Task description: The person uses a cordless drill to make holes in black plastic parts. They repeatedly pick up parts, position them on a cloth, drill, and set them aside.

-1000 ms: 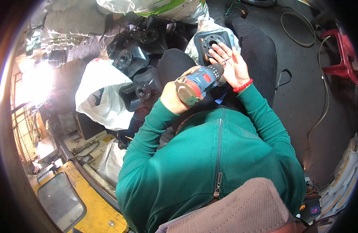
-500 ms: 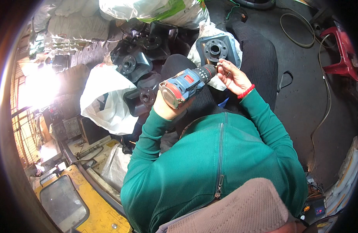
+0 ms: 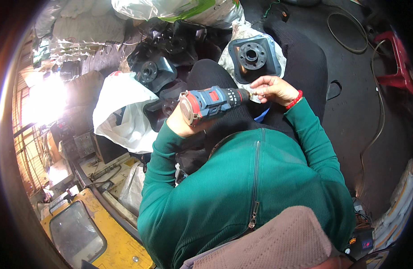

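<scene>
A blue, red and black cordless drill (image 3: 211, 102) lies across my lap area, its chuck pointing right. My left hand (image 3: 181, 124) is wrapped around its handle, mostly hidden beneath the drill's body. At the chuck's tip, my right hand (image 3: 279, 91) pinches with thumb and fingers; something small there is too tiny to make out. Just beyond the right hand, a dark square metal housing with a round, holed flange (image 3: 259, 56) rests on a whitish cloth (image 3: 226, 57) between my legs.
Several similar flanged metal parts (image 3: 149, 71) are heaped at the upper left. Beside them is an open white sack (image 3: 126, 121). A red plastic stool (image 3: 397, 67) and a hose (image 3: 372, 112) lie to the right; a yellow machine panel (image 3: 121, 244) is at lower left.
The drill has turned to lie more level, and its chuck has come slightly nearer to me. My right hand has moved a little right and nearer, away from the metal flange.
</scene>
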A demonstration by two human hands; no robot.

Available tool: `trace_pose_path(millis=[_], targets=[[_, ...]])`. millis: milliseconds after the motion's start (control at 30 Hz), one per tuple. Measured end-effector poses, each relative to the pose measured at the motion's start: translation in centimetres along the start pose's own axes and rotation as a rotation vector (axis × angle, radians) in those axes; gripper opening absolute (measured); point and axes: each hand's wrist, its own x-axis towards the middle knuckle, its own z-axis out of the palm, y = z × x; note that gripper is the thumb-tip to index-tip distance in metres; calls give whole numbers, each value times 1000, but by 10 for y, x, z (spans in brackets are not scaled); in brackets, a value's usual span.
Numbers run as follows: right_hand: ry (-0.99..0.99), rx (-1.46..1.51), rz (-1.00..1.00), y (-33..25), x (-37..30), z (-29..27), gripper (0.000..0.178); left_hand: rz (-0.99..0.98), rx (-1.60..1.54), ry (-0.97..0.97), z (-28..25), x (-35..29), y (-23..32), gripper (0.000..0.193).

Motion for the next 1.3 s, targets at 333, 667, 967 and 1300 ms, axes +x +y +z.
trace_pose_path(millis=[333,667,967,1300], targets=[[598,36,-255,16,25,-19,32,-228,-58,170,10,-2,-27,49],[1111,-515,-483,9,116,-70,43,-429,-95,142,9,35,-74,54],[929,-286,-598,13,114,-66,35,-487,-14,45,5,63,-65,57],[857,-46,-617,3,100,-29,25,-539,86,-28,-11,94,-59,54]])
